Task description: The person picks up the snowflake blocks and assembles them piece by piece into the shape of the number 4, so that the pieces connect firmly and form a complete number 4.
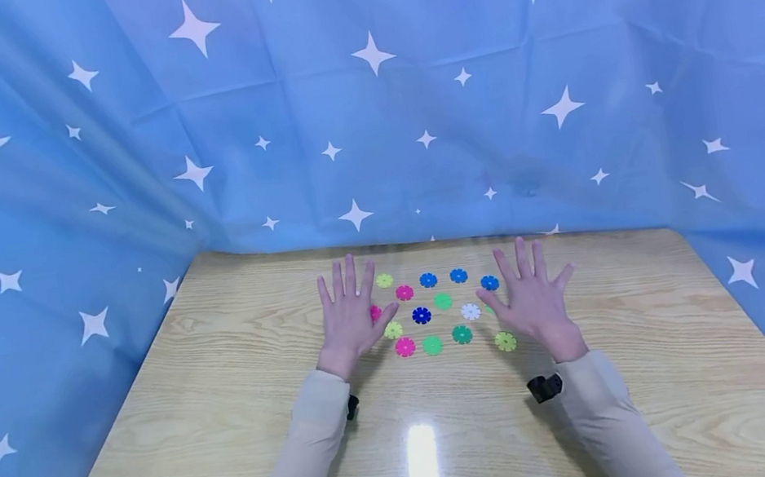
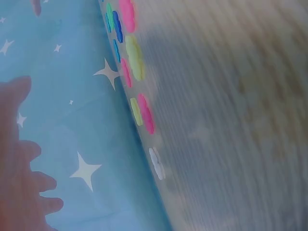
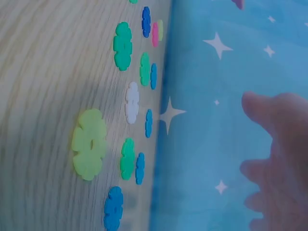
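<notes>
Several flat, notched, flower-shaped plastic discs lie spread out on the table between my two hands. Among them are a dark blue disc [image 1: 421,316], a white disc [image 1: 471,312], a dark green disc [image 1: 462,334], a pink disc [image 1: 405,347] and a yellow-green disc [image 3: 89,144]. My left hand [image 1: 349,315] is held over the left side of the group, fingers spread, covering part of a pink disc. On the right side my right hand [image 1: 534,300] hovers with fingers apart, hiding most of a green disc [image 3: 127,159] in the head view. Neither hand holds anything.
The discs lie on a wood-grain table [image 1: 220,444], with a bright light reflection near its front. A blue curtain with white stars [image 1: 423,10] hangs behind the table and along its sides. Small black wrist devices [image 1: 545,388] sit at the sleeve cuffs.
</notes>
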